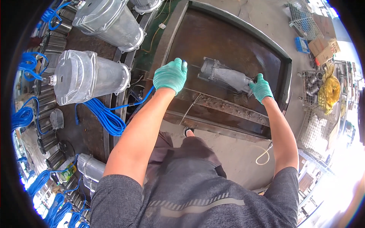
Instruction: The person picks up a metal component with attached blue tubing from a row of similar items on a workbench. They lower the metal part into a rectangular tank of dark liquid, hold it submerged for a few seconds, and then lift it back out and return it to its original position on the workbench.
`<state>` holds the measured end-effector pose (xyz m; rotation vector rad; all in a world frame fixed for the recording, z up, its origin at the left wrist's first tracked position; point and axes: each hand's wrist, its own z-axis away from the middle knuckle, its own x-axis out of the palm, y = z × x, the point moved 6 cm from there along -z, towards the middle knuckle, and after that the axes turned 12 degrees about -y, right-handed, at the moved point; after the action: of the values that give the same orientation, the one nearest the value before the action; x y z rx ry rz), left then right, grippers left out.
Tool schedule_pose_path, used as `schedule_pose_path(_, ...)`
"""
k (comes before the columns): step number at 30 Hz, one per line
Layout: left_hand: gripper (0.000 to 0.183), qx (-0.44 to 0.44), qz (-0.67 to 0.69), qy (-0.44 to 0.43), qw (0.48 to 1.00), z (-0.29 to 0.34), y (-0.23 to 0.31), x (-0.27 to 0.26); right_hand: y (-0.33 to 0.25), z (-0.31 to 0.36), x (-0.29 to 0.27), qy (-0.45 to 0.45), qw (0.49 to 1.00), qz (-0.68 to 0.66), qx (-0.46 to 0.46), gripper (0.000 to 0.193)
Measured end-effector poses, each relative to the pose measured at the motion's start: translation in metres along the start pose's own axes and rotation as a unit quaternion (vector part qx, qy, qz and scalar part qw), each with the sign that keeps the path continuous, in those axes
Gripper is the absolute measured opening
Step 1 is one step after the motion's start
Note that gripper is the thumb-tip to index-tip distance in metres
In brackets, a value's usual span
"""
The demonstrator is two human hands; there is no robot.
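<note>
Lying inside the tank (232, 36), one grey casing (231, 77) is met at its narrow end by the right hand (261, 89) — the grip there is curled in, and the casing's end seems to be held. By the tank's left wall, the left hand (170, 77) is raised with its fingers folded into a fist; a blue cable (138, 102) is led up to it and is apparently gripped, though the contact is hidden.

As far as can be judged, one casing is already in the tank and is being handled there, while two large casings (90, 74) are seen outside it; whether anything is finished, or how much is left, cannot be made out.

The tank's floor is dark brown and looks wet — water seems to be held in it. Left of the tank, a stained table (89, 133) is taken up by the large casings, a cable coil (104, 117) and shiny cylinders (47, 123). Right of the tank, wire cages (304, 19), cartons (323, 49), a blue crate (302, 45) and a yellow sack (329, 89) are set about the grey floor (237, 152).
</note>
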<state>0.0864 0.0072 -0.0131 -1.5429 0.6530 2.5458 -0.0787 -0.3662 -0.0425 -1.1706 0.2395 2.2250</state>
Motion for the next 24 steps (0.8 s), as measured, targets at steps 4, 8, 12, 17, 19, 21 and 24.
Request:
schedule_pose_path(4, 0.040, -0.006, -0.029, -0.010, 1.000, -0.002, 0.001, 0.002, -0.004, 0.003, 0.003, -0.028, 0.998, 0.019, -0.058, 0.042)
schedule_pose_path(8, 0.038, -0.010, -0.048, -0.018, 0.999, -0.003, 0.004, 0.003, 0.000, 0.001, 0.016, 0.025, 0.986, 0.128, -0.102, 0.029)
schedule_pose_path(12, 0.037, -0.009, -0.057, -0.025, 0.998, -0.003, 0.008, 0.002, 0.013, -0.002, 0.029, 0.042, 0.990, 0.119, -0.068, 0.025)
schedule_pose_path(17, 0.038, -0.031, -0.064, -0.047, 0.996, -0.004, 0.011, 0.000, 0.020, 0.002, 0.032, 0.071, 0.994, 0.045, -0.064, 0.021)
schedule_pose_path(19, 0.038, -0.035, -0.075, -0.040, 0.996, -0.004, 0.008, 0.001, 0.019, 0.003, 0.032, 0.076, 0.995, 0.025, -0.055, 0.019)
schedule_pose_path(21, 0.038, -0.042, -0.079, -0.049, 0.995, -0.004, 0.010, 0.001, 0.022, 0.001, 0.035, 0.062, 0.997, 0.034, -0.042, 0.017)
schedule_pose_path(24, 0.038, -0.043, -0.088, -0.044, 0.994, -0.005, 0.011, 0.002, 0.019, 0.005, 0.028, 0.064, 0.996, 0.033, -0.049, 0.017)
